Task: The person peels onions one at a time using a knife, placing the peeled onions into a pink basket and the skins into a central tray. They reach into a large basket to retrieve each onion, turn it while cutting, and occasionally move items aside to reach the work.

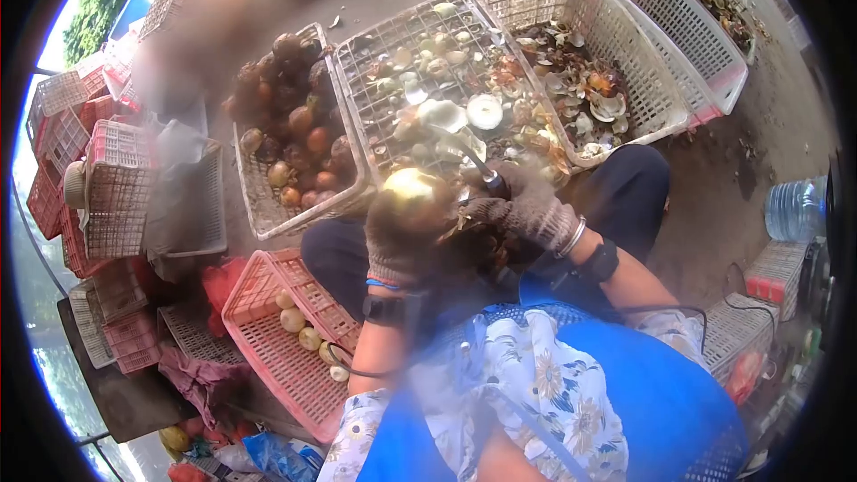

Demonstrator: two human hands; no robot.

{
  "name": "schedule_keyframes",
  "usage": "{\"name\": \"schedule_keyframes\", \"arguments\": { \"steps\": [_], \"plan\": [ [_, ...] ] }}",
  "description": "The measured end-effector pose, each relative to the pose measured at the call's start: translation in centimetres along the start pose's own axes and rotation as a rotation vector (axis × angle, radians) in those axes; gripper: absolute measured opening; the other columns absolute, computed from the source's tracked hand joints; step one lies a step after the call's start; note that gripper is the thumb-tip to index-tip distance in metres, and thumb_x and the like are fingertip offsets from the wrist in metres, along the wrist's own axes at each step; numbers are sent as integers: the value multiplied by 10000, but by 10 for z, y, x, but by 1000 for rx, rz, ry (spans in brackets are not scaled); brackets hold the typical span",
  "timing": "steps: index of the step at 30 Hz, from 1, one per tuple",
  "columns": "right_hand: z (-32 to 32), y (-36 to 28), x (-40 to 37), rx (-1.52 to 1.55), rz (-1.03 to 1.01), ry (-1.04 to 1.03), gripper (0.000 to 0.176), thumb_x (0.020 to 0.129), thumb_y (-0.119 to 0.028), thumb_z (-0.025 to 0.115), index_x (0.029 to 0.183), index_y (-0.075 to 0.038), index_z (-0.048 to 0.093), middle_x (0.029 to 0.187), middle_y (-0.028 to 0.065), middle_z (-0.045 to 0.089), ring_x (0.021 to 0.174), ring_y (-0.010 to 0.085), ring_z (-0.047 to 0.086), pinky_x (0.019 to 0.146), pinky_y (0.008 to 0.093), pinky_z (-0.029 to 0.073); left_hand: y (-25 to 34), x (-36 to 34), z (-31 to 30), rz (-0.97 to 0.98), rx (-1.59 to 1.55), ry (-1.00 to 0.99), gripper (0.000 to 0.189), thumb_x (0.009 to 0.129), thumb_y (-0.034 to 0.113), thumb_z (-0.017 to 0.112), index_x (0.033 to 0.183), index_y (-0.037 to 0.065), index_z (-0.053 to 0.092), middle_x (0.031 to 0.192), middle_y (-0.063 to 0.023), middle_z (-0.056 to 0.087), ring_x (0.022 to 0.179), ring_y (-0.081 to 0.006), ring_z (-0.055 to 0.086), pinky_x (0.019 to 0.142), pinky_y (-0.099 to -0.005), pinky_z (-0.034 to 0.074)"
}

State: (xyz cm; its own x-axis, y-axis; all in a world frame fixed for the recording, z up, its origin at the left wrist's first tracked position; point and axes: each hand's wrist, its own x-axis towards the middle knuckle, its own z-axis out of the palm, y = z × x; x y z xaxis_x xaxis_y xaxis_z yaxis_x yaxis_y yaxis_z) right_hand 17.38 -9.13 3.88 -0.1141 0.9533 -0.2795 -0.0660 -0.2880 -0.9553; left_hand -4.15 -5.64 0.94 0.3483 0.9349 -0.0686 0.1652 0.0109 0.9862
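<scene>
My left hand (397, 236), in a dirty knit glove, is wrapped round a shiny yellowish round fruit or bulb (415, 194). In my right hand (528, 205), also gloved, is a dark-handled tool (494, 182) with a thin metal shaft pointing up and left. Both hands are close together over my lap, the tool just right of the round item. Beyond them lies a mesh crate top (357, 80) strewn with pale peelings, with white cut pieces (485, 112) on it. Blur hides some of the fingers.
A crate of brown round produce (299, 143) stands at the left. To the right, a white crate (643, 94) holds peel scraps. A pink crate (295, 384) with several pale peeled bulbs is by my left knee. A water bottle (794, 210) is at far right.
</scene>
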Motion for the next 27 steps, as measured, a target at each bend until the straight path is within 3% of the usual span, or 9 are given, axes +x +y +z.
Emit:
{"name": "schedule_keyframes", "arguments": {
  "steps": [2,3,4,8,10,17,22,24,27],
  "plan": [
    [9,-8,14,23,-229,-19,439,799,-161,782,1179,-10,621,991,35,703,927,98,632,857,265,508,-24,-4,1,-258,-734,-19,576,797,299,675,1299,83,492,1252,-104,580,1149,-287,553,962,-431,479],
    [11,-9,16,1,-257,-8,406,816,-139,751,1184,-18,630,980,50,705,886,103,632,806,273,521,-24,-7,-7,53,137,-111,612,784,288,659,1315,49,474,1252,-136,574,1129,-325,558,946,-449,491],
    [10,-11,15,-1,-250,-10,406,816,-139,751,1184,-18,630,980,50,705,886,103,632,806,273,521,-25,-10,-7,48,132,-110,612,784,288,659,1315,49,474,1252,-136,574,1129,-325,558,946,-449,491],
    [9,-10,8,-154,-255,-15,257,823,-153,712,1051,-36,687,790,73,688,717,99,612,663,293,524,-15,-11,-14,-542,-1094,-181,661,790,281,656,1357,20,439,1256,-163,560,1120,-327,566,952,-448,501],
    [10,-16,4,-399,-163,138,231,791,-222,747,921,-37,700,712,82,658,642,126,604,610,304,517,-22,-6,-13,-19,114,-251,652,803,270,641,1366,18,430,1256,-159,559,1127,-316,567,945,-447,514],
    [22,-1,12,-559,-670,292,185,796,-203,719,850,-30,681,628,70,610,557,143,576,548,311,486,-9,-6,-11,59,263,-122,632,766,186,647,1333,-7,445,1185,-129,593,997,-223,638,826,-332,560],
    [15,-2,24,-295,-198,344,137,816,-157,710,855,-28,684,646,87,634,585,148,602,568,306,491,-9,-1,-5,56,145,-83,702,721,179,697,1336,-25,425,1180,-135,600,1024,-228,635,865,-347,549],
    [-2,30,51,-241,-233,486,173,821,-179,702,890,-22,682,655,108,648,573,192,609,570,324,496,-4,2,-4,-77,-721,-186,733,725,224,739,1338,-25,422,1205,-153,591,1060,-259,627,912,-387,537],
    [-48,42,87,-814,-69,562,328,826,-247,690,1050,-10,650,891,201,683,793,340,644,727,400,529,-26,-7,-1,-131,-712,-44,750,747,232,738,1377,7,399,1290,-191,536,1158,-323,570,948,-439,522]
  ]
}}
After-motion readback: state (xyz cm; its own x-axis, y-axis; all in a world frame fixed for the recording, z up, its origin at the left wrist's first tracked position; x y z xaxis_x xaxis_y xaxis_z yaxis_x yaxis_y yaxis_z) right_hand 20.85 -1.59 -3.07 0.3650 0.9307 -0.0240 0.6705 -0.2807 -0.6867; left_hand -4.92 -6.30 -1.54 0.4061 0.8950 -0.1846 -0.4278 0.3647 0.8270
